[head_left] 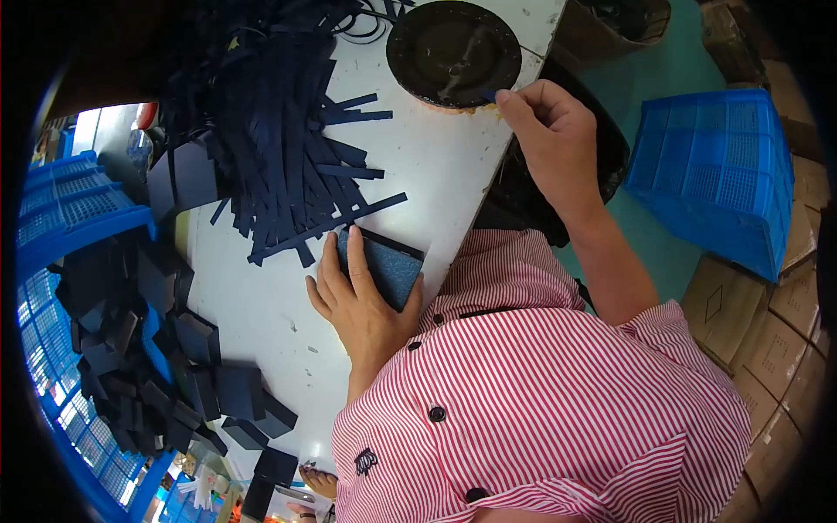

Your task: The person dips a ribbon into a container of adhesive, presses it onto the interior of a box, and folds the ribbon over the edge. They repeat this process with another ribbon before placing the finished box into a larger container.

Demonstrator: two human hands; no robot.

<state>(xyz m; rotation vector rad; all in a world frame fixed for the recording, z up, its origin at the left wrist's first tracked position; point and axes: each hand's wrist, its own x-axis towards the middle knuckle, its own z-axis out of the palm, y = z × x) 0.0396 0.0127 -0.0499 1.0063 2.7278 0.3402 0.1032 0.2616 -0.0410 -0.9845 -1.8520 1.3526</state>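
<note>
My left hand [366, 301] is wrapped around a small dark blue box [391, 264] that lies on the white table. Its fingers lie along one side and the thumb presses on the other. A long dark blue strip [331, 228] lies just beyond the box, at the edge of a heap of similar strips [279, 131]. At the table's edge, my right hand [555, 131] is closed in a pinch beside a round black dish [453, 54] with a wet, shiny surface. A short dark blue strip end [491, 96] shows at its fingertips; the rest is hidden.
Several dark boxes [240, 392] are piled along the table's far left side, by blue crates [74, 209]. Another blue crate [711, 174] stands on the floor at right, near cardboard cartons [754, 349]. Another person's hand [318, 481] shows at the bottom.
</note>
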